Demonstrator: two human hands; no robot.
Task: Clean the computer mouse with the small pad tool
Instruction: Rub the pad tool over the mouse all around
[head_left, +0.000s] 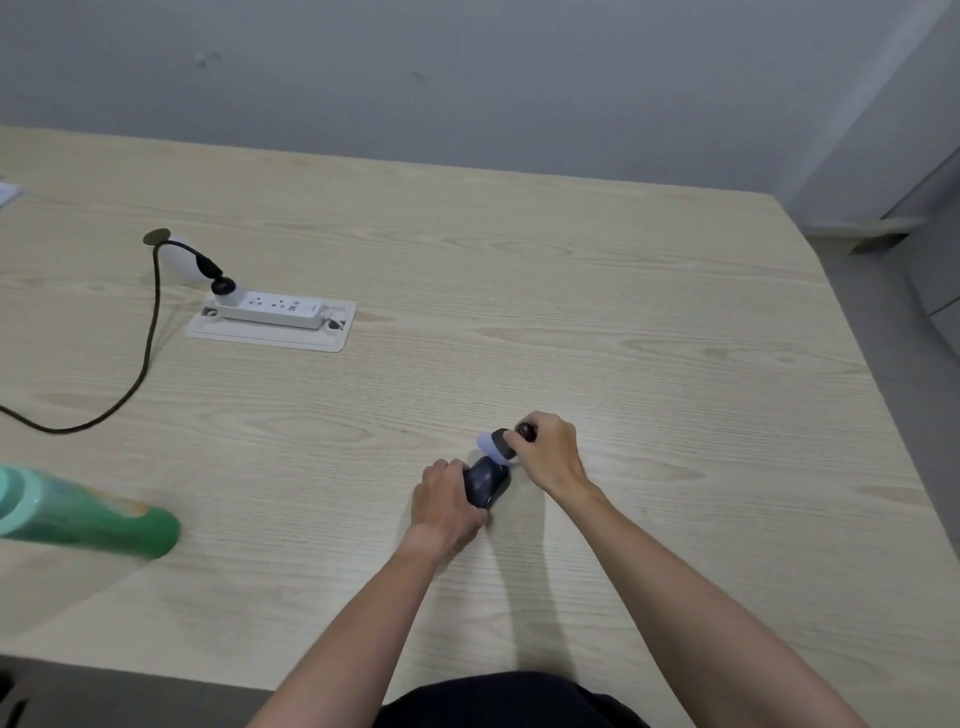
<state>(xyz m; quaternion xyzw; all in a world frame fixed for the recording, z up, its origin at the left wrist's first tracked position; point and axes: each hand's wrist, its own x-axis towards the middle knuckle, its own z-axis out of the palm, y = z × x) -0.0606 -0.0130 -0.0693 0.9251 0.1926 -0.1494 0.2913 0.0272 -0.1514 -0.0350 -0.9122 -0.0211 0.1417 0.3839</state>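
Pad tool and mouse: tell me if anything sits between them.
Nothing visible does. The right hand holds the pad tool with its pale pad at the far end of the mouse, which the left hand steadies.

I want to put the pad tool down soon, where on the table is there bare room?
Bare wood lies right of the right hand, out to the table edge, and in the wide stretch between the power strip and the mouse. It is busier on the left, by the black cord and green bottle.
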